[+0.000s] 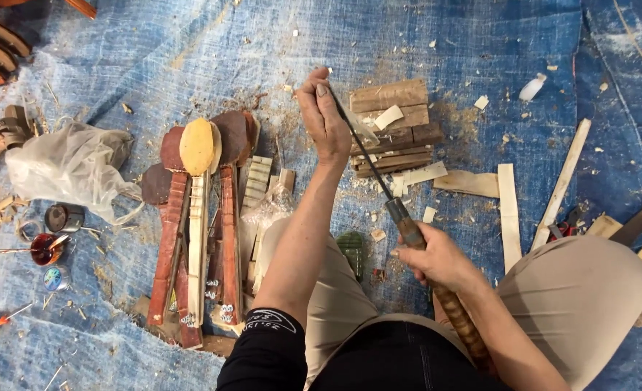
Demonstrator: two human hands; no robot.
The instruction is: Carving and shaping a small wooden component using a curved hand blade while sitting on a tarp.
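Over the blue tarp (444,43), right hand (433,257) grips knife handle (408,228); left hand (324,116) pinches a wood sliver (361,127) against the blade.

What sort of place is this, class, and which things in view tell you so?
Probably a floor-level woodcarving workshop. A blue tarp strewn with wood chips, a stack of wooden blocks, half-made spoon-shaped wooden pieces, and the right hand working a long-handled knife.

We see a worn blue woven tarp (437,43) carrying a stack of brown wooden blocks (392,124), pale wood strips (509,210), a crumpled clear plastic bag (67,168) and scattered shavings (480,101).
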